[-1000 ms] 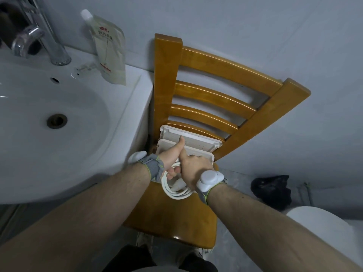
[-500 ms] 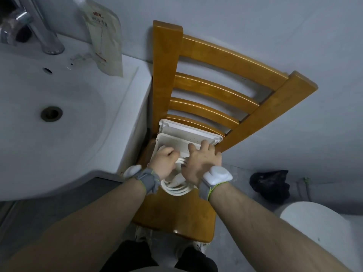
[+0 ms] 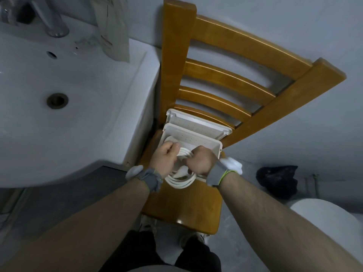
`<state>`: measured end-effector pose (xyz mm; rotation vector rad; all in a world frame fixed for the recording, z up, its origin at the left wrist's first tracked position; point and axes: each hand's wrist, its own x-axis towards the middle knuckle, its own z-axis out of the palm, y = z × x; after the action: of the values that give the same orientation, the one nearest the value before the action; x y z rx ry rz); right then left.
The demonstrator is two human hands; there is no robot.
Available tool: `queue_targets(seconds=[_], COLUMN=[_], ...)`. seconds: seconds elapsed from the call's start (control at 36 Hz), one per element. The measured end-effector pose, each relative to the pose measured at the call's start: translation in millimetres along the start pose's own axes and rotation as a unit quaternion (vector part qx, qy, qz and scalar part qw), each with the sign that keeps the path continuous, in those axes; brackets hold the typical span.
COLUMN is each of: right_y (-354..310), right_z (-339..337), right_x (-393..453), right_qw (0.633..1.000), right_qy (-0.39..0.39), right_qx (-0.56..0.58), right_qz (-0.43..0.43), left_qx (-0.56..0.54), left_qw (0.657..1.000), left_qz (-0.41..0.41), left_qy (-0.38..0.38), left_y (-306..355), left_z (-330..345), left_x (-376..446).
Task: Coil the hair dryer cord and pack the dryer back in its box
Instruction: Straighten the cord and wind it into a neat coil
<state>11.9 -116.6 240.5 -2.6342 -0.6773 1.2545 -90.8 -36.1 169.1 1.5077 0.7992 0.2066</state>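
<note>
The cord [image 3: 179,178] is already coiled; the left hand [image 3: 164,159] and right hand [image 3: 199,161], both closed around its loops, hold it at the near edge of the open box [image 3: 196,134] on the chair [image 3: 182,209]. The dryer itself is hidden, so tucking in and closing the lid probably remain.

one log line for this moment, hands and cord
left hand: shut on coiled white cord | right hand: shut on cord | open white box: on orange wooden chair
</note>
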Motion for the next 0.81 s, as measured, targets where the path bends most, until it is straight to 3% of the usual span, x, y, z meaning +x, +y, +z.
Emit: queue_targets(seconds=[0.08, 0.11, 0.17, 0.22, 0.31, 0.36, 0.42, 0.47, 0.58, 0.67, 0.69, 0.81], right_y=[8.6, 11.4, 15.9, 22.9, 30.4, 29.8, 28.9, 24.0, 25.4, 34.2, 38.4, 49.0], right_z=[0.8, 2.8, 8.9, 18.3, 34.7, 43.7, 53.3, 61.4, 75.4, 68.3, 64.8, 54.1], right_x=[-1.8, 1.1, 6.1, 12.1, 18.6, 21.3, 27.2, 31.0, 28.4, 21.6, 22.9, 37.9], right_qw=[0.995, 0.984, 0.923, 0.900, 0.937, 0.935, 0.906, 0.850, 0.792, 0.675, 0.660, 0.697], right_qy=[-0.071, -0.098, -0.122, -0.083, -0.003, 0.044, 0.099, 0.114, 0.048, -0.076, -0.108, -0.186], right_qx=[0.061, 0.146, 0.362, 0.425, 0.350, 0.352, 0.404, 0.493, 0.574, 0.706, 0.719, 0.672], right_qz=[-0.028, -0.040, -0.049, -0.045, -0.012, 0.017, 0.074, 0.146, 0.201, 0.198, 0.191, 0.166], left_qx=[0.083, 0.087, 0.083, 0.076, 0.044, 0.029, 0.038, 0.042, 0.021, 0.062, 0.079, 0.143], left_qw=[0.995, 0.994, 0.993, 0.992, 0.994, 0.994, 0.995, 0.995, 0.993, 0.994, 0.993, 0.979], left_qz=[0.019, 0.019, 0.022, 0.021, -0.011, -0.043, -0.065, -0.090, -0.116, -0.086, -0.073, -0.033], left_qy=[-0.052, -0.067, -0.086, -0.097, -0.100, -0.094, -0.070, -0.027, 0.003, -0.035, -0.052, -0.143], left_y=[-0.4, 1.1, 4.6, 3.7, -1.9, -8.8, -17.7, -23.4, -32.4, -36.7, -37.2, -36.2], left_z=[-2.0, -3.5, -6.2, -6.6, -2.5, -2.4, -2.4, -1.2, 3.3, -1.8, -3.2, -4.6], left_x=[5.2, 8.4, 13.8, 16.2, 15.3, 13.3, 12.5, 11.7, 12.6, 16.0, 17.9, 28.7])
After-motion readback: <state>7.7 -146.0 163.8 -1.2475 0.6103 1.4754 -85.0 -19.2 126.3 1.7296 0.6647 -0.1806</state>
